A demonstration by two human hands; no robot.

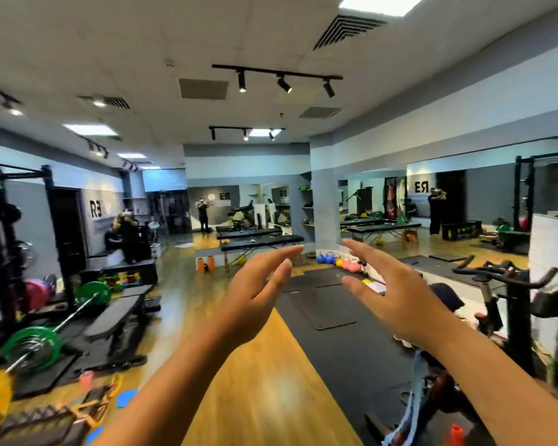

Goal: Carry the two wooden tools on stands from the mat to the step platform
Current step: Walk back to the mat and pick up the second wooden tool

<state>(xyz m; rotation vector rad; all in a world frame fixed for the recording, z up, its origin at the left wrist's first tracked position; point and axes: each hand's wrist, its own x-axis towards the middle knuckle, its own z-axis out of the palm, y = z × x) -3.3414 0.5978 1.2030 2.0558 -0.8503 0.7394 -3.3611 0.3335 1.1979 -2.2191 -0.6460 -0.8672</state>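
A: What is filling the room, biggest first?

B: A wood floor (pixel 264 381) is running down the middle, open between the gear on both sides. A black mat (pixel 335 342) is lying along its right edge, its near corner cutting in toward the centre, with a smaller mat (pixel 322 304) sitting on top of it.

A: And at the sides?

B: On the left a rack (pixel 0 246) is standing by the wall, with a bench (pixel 116 317) and a barbell (pixel 45 336) crowding the floor's left edge. On the right a bike (pixel 496 294) is standing on the mat's far side. Ahead, massage tables (pixel 261 239) are closing off the far end, and kettlebells (pixel 339 260) are lined up beside a pillar (pixel 324 201).

A: The hands?

B: Both are raised in front, holding nothing. The left hand (pixel 255 294) is spreading its fingers straight; the right hand (pixel 397 291) is doing the same, palms facing each other, a gap between them.

A: The wooden tools, the step platform?

B: I cannot tell; the frame is blurred and I am not making out either one.
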